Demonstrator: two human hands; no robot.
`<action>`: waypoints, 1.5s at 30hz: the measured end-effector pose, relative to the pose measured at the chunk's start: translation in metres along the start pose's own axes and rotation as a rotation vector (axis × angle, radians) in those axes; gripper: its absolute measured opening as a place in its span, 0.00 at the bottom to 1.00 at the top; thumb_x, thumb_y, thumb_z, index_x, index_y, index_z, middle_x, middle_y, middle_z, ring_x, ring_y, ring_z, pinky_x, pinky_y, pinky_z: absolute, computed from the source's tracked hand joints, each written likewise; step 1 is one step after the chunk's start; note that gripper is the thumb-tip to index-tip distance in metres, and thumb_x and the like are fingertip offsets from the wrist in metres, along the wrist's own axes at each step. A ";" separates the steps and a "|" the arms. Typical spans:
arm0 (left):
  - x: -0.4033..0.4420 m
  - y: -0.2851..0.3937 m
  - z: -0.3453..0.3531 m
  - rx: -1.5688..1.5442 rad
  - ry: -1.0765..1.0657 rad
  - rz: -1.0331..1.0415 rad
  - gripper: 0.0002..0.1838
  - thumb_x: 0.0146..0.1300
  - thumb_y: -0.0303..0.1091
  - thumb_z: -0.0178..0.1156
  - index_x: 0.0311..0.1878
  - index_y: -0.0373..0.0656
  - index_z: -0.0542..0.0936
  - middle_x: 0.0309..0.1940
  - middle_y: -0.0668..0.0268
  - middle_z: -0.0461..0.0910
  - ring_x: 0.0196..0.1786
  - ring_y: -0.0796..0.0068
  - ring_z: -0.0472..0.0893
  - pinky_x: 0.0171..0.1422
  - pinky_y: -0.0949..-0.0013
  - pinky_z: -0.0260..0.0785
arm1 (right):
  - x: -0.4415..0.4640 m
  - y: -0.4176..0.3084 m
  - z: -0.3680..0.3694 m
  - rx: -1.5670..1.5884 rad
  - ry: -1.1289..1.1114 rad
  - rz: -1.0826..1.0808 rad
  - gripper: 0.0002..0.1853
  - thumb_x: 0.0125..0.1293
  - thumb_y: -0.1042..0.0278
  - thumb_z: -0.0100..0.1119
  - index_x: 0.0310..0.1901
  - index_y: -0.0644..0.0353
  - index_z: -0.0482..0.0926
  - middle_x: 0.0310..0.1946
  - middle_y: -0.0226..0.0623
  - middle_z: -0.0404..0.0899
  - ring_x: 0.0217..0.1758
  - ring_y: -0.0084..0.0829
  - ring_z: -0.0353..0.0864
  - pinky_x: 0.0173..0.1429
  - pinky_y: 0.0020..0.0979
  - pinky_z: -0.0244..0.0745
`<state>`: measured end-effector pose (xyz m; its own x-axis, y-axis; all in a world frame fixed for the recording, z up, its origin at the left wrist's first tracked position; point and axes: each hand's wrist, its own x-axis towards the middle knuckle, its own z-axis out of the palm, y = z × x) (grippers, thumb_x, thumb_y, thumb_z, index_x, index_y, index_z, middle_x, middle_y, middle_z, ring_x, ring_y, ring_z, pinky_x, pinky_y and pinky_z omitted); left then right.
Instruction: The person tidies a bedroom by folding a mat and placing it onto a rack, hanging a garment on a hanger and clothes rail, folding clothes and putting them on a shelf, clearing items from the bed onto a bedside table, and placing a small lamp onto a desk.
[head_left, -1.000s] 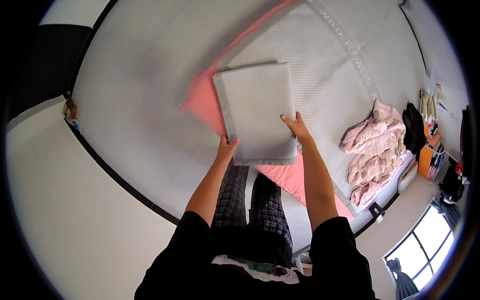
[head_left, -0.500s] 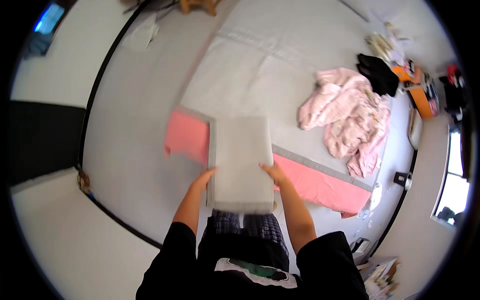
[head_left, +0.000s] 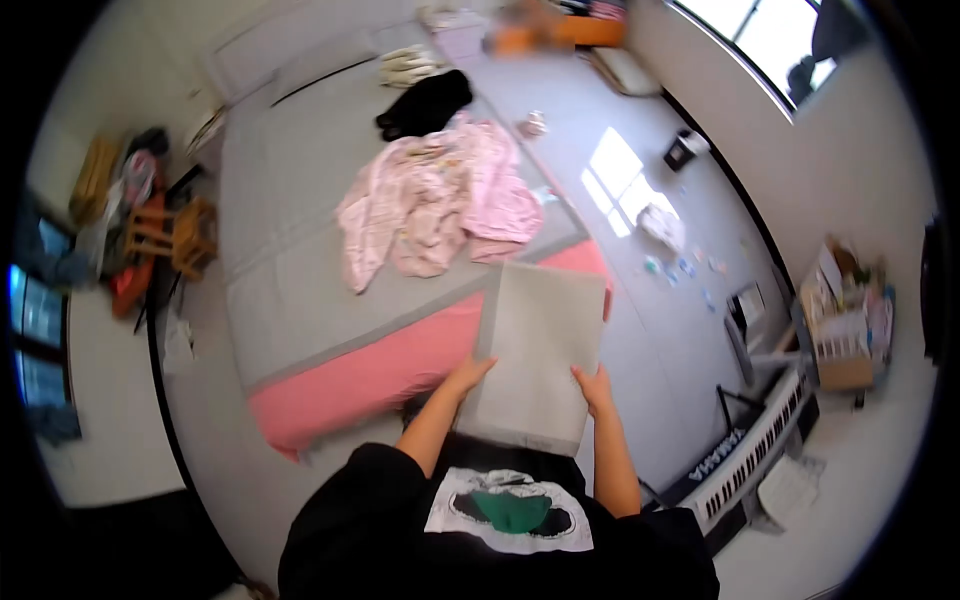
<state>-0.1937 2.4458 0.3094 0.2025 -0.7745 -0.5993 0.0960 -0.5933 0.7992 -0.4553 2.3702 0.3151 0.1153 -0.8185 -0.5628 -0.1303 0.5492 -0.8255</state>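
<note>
A flat rectangular folded grey mat (head_left: 540,345) with a darker grey border is held in front of my body. My left hand (head_left: 474,374) grips its left edge, with the thumb on top and the fingers hidden beneath. On the opposite edge, my right hand (head_left: 592,388) holds it the same way. Past the mat lies a bed with a grey bed mat (head_left: 290,285) and a pink sheet (head_left: 365,375) hanging at its foot. A crumpled pink blanket (head_left: 430,200) rests on the bed.
Black cloth (head_left: 430,103) lies beyond the blanket. A keyboard piano (head_left: 745,460) and a box of papers (head_left: 845,320) stand at the right. Small scraps and a white bag (head_left: 661,228) are on the floor, near a bin (head_left: 684,150). A wooden stool (head_left: 178,236) is at left.
My view has turned right, so the bed now appears farther left and the keyboard piano shows. Both hands keep hold of the folded mat, which has swung to the right with me.
</note>
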 end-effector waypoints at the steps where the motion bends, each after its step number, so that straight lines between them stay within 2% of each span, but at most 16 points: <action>1: 0.007 0.016 0.019 0.032 -0.038 -0.002 0.27 0.57 0.38 0.59 0.56 0.34 0.66 0.47 0.57 0.75 0.48 0.66 0.74 0.52 0.65 0.66 | -0.007 -0.010 -0.020 0.019 0.084 -0.075 0.22 0.55 0.72 0.60 0.51 0.70 0.67 0.45 0.45 0.75 0.44 0.33 0.76 0.48 0.32 0.72; 7: 0.069 0.104 0.133 0.152 -0.280 0.262 0.26 0.57 0.39 0.58 0.56 0.34 0.66 0.46 0.57 0.75 0.47 0.67 0.74 0.52 0.66 0.66 | 0.002 -0.050 -0.121 0.281 0.302 -0.104 0.23 0.55 0.73 0.60 0.51 0.70 0.66 0.44 0.45 0.75 0.43 0.33 0.76 0.46 0.31 0.72; 9: 0.088 0.134 0.156 0.434 -0.252 0.316 0.27 0.57 0.40 0.58 0.57 0.35 0.66 0.47 0.55 0.75 0.49 0.64 0.74 0.54 0.64 0.65 | 0.029 -0.053 -0.141 0.346 0.307 -0.133 0.23 0.55 0.72 0.60 0.51 0.70 0.66 0.44 0.45 0.75 0.43 0.33 0.76 0.46 0.31 0.72; 10: 0.108 0.141 0.167 0.454 -0.273 0.316 0.27 0.57 0.40 0.58 0.57 0.35 0.66 0.47 0.55 0.75 0.49 0.64 0.74 0.54 0.64 0.65 | 0.043 -0.056 -0.153 0.382 0.293 -0.157 0.24 0.55 0.70 0.61 0.52 0.69 0.66 0.45 0.45 0.75 0.43 0.33 0.75 0.47 0.32 0.72; 12: 0.159 0.161 0.188 0.326 -0.407 0.266 0.25 0.60 0.36 0.55 0.57 0.34 0.65 0.45 0.59 0.75 0.46 0.70 0.75 0.51 0.67 0.66 | 0.079 -0.077 -0.169 0.365 0.351 -0.130 0.24 0.54 0.70 0.61 0.50 0.71 0.67 0.43 0.46 0.75 0.42 0.34 0.76 0.45 0.32 0.72; 14: 0.168 0.215 0.219 0.228 -0.484 0.204 0.25 0.60 0.36 0.55 0.58 0.34 0.64 0.45 0.60 0.75 0.46 0.70 0.74 0.51 0.67 0.66 | 0.111 -0.099 -0.191 0.330 0.402 -0.097 0.24 0.53 0.70 0.62 0.49 0.73 0.67 0.42 0.47 0.75 0.42 0.35 0.76 0.44 0.32 0.72; 16: 0.203 0.247 0.244 0.189 -0.491 0.223 0.26 0.60 0.36 0.56 0.58 0.34 0.64 0.45 0.60 0.75 0.45 0.70 0.75 0.50 0.68 0.67 | 0.148 -0.125 -0.212 0.256 0.450 -0.094 0.26 0.52 0.68 0.63 0.49 0.73 0.67 0.41 0.48 0.75 0.41 0.35 0.76 0.44 0.32 0.72; 18: 0.258 0.246 0.274 0.205 -0.502 0.282 0.25 0.59 0.36 0.57 0.57 0.34 0.65 0.45 0.60 0.75 0.43 0.70 0.75 0.48 0.68 0.68 | 0.173 -0.151 -0.242 0.224 0.463 -0.090 0.26 0.52 0.67 0.63 0.49 0.74 0.67 0.41 0.48 0.76 0.41 0.35 0.76 0.44 0.32 0.72; 21: 0.289 0.273 0.321 0.288 -0.460 0.261 0.22 0.59 0.36 0.56 0.54 0.34 0.68 0.43 0.59 0.76 0.43 0.70 0.75 0.48 0.67 0.68 | 0.202 -0.188 -0.285 0.178 0.490 -0.058 0.27 0.52 0.66 0.64 0.50 0.74 0.67 0.42 0.49 0.76 0.41 0.36 0.77 0.45 0.32 0.72; 24: 0.323 0.291 0.355 0.293 -0.492 0.254 0.23 0.59 0.37 0.57 0.54 0.33 0.68 0.43 0.59 0.76 0.44 0.70 0.75 0.49 0.66 0.67 | 0.241 -0.191 -0.323 0.202 0.482 -0.054 0.27 0.52 0.66 0.64 0.50 0.74 0.67 0.43 0.50 0.75 0.42 0.36 0.76 0.45 0.32 0.72; 28: 0.366 0.339 0.382 0.309 -0.389 0.276 0.24 0.57 0.40 0.58 0.53 0.35 0.69 0.44 0.55 0.77 0.46 0.65 0.76 0.52 0.65 0.66 | 0.318 -0.225 -0.345 0.337 0.405 -0.053 0.28 0.52 0.68 0.64 0.52 0.74 0.65 0.44 0.50 0.74 0.43 0.36 0.76 0.45 0.32 0.72; 32: 0.428 0.367 0.408 0.266 -0.293 0.312 0.25 0.57 0.40 0.58 0.53 0.35 0.69 0.44 0.55 0.77 0.46 0.66 0.76 0.52 0.65 0.66 | 0.415 -0.269 -0.382 0.226 0.289 -0.048 0.28 0.52 0.68 0.64 0.52 0.73 0.65 0.44 0.49 0.74 0.43 0.36 0.76 0.45 0.33 0.73; 34: 0.456 0.387 0.422 0.149 -0.201 0.291 0.26 0.57 0.40 0.58 0.55 0.35 0.68 0.44 0.54 0.77 0.47 0.66 0.75 0.53 0.65 0.66 | 0.452 -0.322 -0.394 0.171 0.193 -0.075 0.28 0.53 0.68 0.64 0.51 0.73 0.65 0.44 0.48 0.74 0.43 0.36 0.76 0.45 0.32 0.72; 38: 0.500 0.434 0.437 0.046 -0.094 0.276 0.28 0.57 0.38 0.57 0.58 0.34 0.65 0.49 0.54 0.74 0.51 0.64 0.73 0.56 0.66 0.63 | 0.552 -0.364 -0.421 0.048 0.081 -0.124 0.25 0.55 0.68 0.62 0.51 0.72 0.67 0.44 0.45 0.75 0.42 0.33 0.76 0.44 0.30 0.73; 42: 0.518 0.483 0.433 0.019 0.069 0.281 0.27 0.57 0.36 0.57 0.59 0.34 0.65 0.50 0.54 0.73 0.53 0.65 0.72 0.58 0.66 0.62 | 0.618 -0.423 -0.406 -0.028 -0.065 -0.123 0.23 0.58 0.62 0.58 0.49 0.72 0.68 0.41 0.43 0.76 0.41 0.30 0.76 0.44 0.29 0.72; 45: 0.542 0.491 0.417 -0.047 0.166 0.185 0.27 0.58 0.37 0.57 0.58 0.34 0.65 0.50 0.54 0.74 0.52 0.65 0.73 0.57 0.66 0.63 | 0.673 -0.446 -0.385 0.015 -0.202 -0.044 0.22 0.60 0.59 0.55 0.48 0.71 0.69 0.39 0.42 0.76 0.40 0.29 0.76 0.44 0.29 0.71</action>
<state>-0.4431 1.6436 0.3577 0.3774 -0.8201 -0.4301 0.0867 -0.4311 0.8981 -0.6991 1.5093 0.3212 0.3163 -0.7920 -0.5222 -0.1067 0.5173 -0.8492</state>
